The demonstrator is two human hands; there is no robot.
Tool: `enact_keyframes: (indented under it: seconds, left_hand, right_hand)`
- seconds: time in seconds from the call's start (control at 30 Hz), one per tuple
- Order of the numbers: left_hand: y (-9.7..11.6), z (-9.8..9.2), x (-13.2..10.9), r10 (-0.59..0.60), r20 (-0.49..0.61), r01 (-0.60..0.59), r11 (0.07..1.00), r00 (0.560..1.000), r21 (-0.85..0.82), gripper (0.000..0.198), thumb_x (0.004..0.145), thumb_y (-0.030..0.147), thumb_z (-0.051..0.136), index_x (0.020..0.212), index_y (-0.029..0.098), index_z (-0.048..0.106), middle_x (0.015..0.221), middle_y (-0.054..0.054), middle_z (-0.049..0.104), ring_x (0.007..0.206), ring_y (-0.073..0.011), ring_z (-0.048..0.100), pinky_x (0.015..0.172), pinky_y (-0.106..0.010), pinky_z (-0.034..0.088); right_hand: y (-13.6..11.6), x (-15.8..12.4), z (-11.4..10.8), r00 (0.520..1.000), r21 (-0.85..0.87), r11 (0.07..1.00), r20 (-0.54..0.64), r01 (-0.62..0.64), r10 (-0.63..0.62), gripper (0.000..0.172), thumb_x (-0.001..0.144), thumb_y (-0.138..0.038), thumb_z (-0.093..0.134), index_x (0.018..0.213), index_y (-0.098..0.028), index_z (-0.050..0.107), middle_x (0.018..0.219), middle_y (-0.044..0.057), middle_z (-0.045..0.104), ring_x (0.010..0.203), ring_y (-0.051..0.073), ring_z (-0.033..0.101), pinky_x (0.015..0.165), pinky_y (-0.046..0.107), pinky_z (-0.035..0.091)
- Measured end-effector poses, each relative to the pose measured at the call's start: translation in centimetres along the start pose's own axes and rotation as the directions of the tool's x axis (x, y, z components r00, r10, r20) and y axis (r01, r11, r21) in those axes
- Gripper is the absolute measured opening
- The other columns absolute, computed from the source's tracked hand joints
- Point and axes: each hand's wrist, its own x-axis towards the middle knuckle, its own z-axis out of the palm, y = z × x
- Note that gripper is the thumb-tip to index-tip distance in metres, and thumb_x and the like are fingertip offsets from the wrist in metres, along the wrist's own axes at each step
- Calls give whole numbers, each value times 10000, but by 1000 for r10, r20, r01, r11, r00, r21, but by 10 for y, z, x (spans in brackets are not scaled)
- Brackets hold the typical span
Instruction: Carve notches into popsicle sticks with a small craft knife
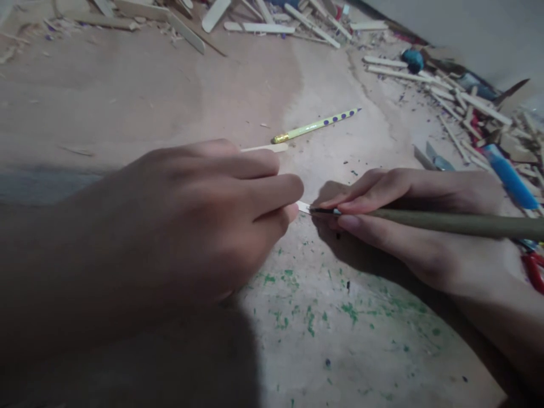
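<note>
My left hand (212, 209) is closed, its fingertips pinching a small pale wooden stick (303, 207) near the middle of the view. Only the stick's right end shows; the fingers cover the rest. My right hand (408, 215) grips a thin tool with a long olive-green handle (459, 222), held like a pen. The tool's dark narrow tip meets the stick's exposed end. Just beyond the left fingers lies another pale stick (276, 148), partly hidden. A yellow-green pencil (317, 126) with purple dots rests behind it.
Wooden craft sticks (259, 27) and scraps pile along the far edge and down the right. Among them are a blue-handled object (510, 175), a metal blade-like piece (437, 158) and a red-handled tool (533, 272). Green paint flecks (312, 317) mark the worktop.
</note>
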Motion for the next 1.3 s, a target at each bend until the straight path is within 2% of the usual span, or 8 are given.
enact_keyframes:
  seconds: [0.07,0.13,0.3,0.53,0.73,0.87,1.1,1.3]
  left_hand:
    - [1,0,0,-14,6,14,1000,1000,-28,626,1354,183,353,1057,151,903,1071,7,791,1113,-265,947,1064,-585,836]
    - [3,1,0,-29,18,29,999,999,-35,651,1339,194,322,1005,161,880,1060,21,784,1118,-247,949,1132,-581,820]
    - [7,0,1,-20,31,20,1000,999,24,610,1323,166,319,1014,156,844,1055,14,745,1118,-256,950,1060,-570,837]
    - [5,-3,-1,7,38,-8,1000,999,27,572,1319,132,362,1085,128,883,1048,-12,740,1034,-282,933,971,-623,850]
    - [5,0,2,4,32,-3,1000,999,-21,569,1319,128,382,1195,108,937,1031,-18,739,1054,-309,936,959,-618,843]
    - [5,1,0,4,48,-5,1000,999,18,612,1338,150,337,1168,139,925,1035,-1,723,1040,-256,906,978,-555,839]
    - [6,0,-1,18,14,-19,999,1000,44,499,1351,116,463,1117,148,902,1041,-33,789,986,-272,852,876,-472,807]
    - [8,3,-7,59,28,-62,994,998,92,352,1321,117,557,1150,208,851,1216,-67,830,1079,-291,786,936,-483,727]
  right_hand:
    - [-1,0,-1,1000,76,997,13,5,-6,77,1089,-241,1059,1085,-303,1014,1190,86,957,975,236,917,752,334,762]
    - [-4,1,-2,1000,110,994,19,18,-20,156,1115,-156,992,1069,-303,1022,1186,79,959,938,205,905,713,299,738]
    - [-7,0,-4,999,-92,995,-1,32,-32,139,1093,-195,1037,1053,-326,1014,1157,82,956,983,242,907,763,345,780]
    - [10,-5,-2,980,-126,976,-69,178,-187,90,1106,-254,1045,1047,-302,997,1125,99,938,944,246,889,693,355,716]
    - [11,-7,-1,976,-151,972,-88,183,-197,102,1097,-261,1042,1017,-292,986,1114,106,934,951,254,883,684,363,712]
    - [12,-6,-1,976,-145,973,-100,177,-193,101,1096,-250,1044,1029,-310,998,1119,95,936,934,247,879,670,359,715]
    - [8,5,-7,984,110,981,-94,160,-150,108,1069,-311,1116,1058,-372,1027,1083,47,956,950,232,913,900,403,804]
    - [-7,1,-16,996,-128,988,-33,82,-87,122,1106,-230,1033,1037,-318,984,1154,64,979,1028,230,942,872,354,793]
